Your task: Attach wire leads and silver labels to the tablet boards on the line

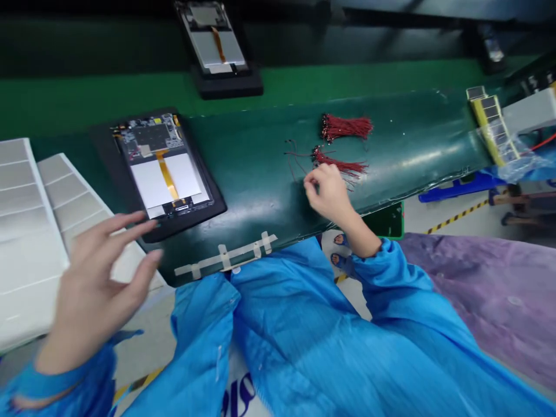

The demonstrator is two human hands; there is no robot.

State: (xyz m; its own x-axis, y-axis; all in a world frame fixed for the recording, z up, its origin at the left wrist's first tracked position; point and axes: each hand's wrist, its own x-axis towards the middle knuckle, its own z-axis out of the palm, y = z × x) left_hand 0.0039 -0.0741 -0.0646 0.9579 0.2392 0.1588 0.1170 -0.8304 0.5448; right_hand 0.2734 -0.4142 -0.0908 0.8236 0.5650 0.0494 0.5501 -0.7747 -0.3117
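My left hand (pixel 102 278) hovers over the lower left corner of an opened tablet (pixel 167 165), fingers spread and nothing in them. The tablet lies on a black pad (pixel 206 200), its circuit board, white battery and orange ribbon cable exposed. On the green mat, my right hand (pixel 328 194) is closed in a pinch beside a bundle of dark red wires (pixel 345 167). A few loose thin wires (pixel 295 155) run close to its fingertips; whether one is pinched between them I cannot make out. Another bundle of red wires (pixel 347 127) lies just beyond.
A second opened tablet (pixel 217 43) rests on a black pad on the far green strip. White sheets (pixel 26 231) with ruled lines cover the left side. Yellow-backed strips (pixel 495 127) and clear plastic lie at the right. Tape (pixel 223 258) marks the mat's front edge.
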